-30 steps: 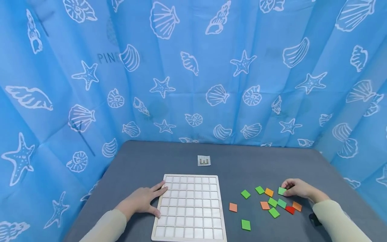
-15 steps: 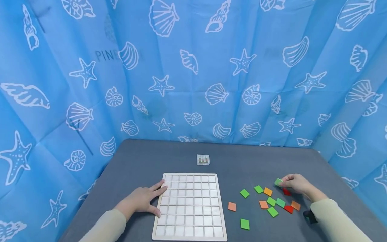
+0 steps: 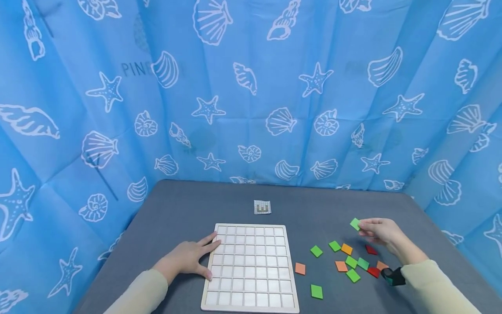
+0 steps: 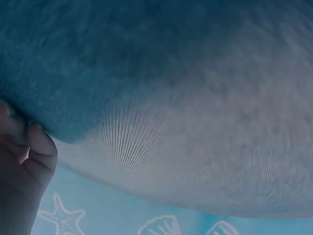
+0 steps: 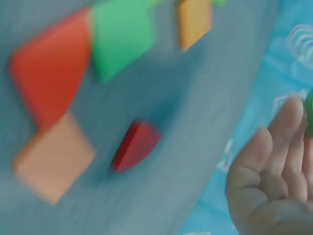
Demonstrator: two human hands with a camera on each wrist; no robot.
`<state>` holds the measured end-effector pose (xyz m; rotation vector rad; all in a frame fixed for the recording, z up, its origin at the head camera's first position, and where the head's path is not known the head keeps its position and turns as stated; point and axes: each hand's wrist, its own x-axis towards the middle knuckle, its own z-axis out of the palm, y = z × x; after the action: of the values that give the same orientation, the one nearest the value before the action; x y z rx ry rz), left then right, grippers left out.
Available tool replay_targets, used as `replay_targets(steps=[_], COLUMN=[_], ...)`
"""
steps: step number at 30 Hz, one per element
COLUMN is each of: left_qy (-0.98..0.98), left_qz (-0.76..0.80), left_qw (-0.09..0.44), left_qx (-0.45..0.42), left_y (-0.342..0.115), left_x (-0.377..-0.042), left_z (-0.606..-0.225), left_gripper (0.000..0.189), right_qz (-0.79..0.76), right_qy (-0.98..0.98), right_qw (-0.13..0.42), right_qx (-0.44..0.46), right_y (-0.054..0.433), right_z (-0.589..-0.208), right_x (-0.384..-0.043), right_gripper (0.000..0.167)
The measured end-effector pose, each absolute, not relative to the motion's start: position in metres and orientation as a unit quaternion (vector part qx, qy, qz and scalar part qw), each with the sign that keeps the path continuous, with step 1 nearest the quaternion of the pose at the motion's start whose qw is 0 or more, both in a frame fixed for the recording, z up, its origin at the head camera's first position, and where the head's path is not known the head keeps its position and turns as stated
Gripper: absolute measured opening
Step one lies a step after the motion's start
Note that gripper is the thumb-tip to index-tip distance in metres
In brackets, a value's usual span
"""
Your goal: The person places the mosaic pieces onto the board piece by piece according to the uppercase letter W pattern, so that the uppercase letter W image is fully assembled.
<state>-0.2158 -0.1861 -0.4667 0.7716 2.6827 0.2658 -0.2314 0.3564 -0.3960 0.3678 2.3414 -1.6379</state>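
I log: right hand (image 3: 384, 233) pinching green tile (image 3: 354, 223), loose tiles (image 3: 351, 262) at its six o'clock; left hand (image 3: 191, 258), spread, on board's (image 3: 251, 268) nine-o'clock edge.

Blue curtain (image 3: 251, 102): faint dark capitals (image 3: 131, 69), "PIN" legible (anything further, beside a white shell print (image 3: 165, 69), too dim to read). Small gridded card (image 3: 262, 207) on grey table (image 3: 211, 205): one dark blocky mark, too small to tell whether letter or sign
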Motion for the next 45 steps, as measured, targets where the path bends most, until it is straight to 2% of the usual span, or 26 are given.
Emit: replay_targets(steps=[4, 12, 24, 37, 45], left_qy=[0.943, 0.942, 0.945, 0.943, 0.944], left_qz=[0.109, 0.112, 0.107, 0.115, 0.114], left_qw=[0.174, 0.185, 0.177, 0.188, 0.187], left_qx=[0.263, 0.257, 0.254, 0.248, 0.248], left_y=[-0.186, -0.185, -0.185, -0.182, -0.182], left_x=[-0.216, -0.216, -0.215, -0.213, -0.212], left_z=[-0.468, -0.467, -0.468, -0.461, -0.459], left_gripper=[0.101, 0.101, 0.101, 0.100, 0.099], right_qz=[-0.646, -0.712, -0.721, -0.737, -0.730], right_qy=[0.742, 0.677, 0.675, 0.653, 0.660], right_qw=[0.107, 0.087, 0.090, 0.092, 0.072], right_qx=[0.145, 0.166, 0.129, 0.149, 0.159], right_y=[0.343, 0.312, 0.266, 0.225, 0.197], right_z=[-0.393, -0.384, -0.382, -0.387, -0.392], right_x=[-0.228, -0.227, -0.231, -0.232, -0.236], right_gripper=[0.011, 0.020, 0.029, 0.015, 0.016])
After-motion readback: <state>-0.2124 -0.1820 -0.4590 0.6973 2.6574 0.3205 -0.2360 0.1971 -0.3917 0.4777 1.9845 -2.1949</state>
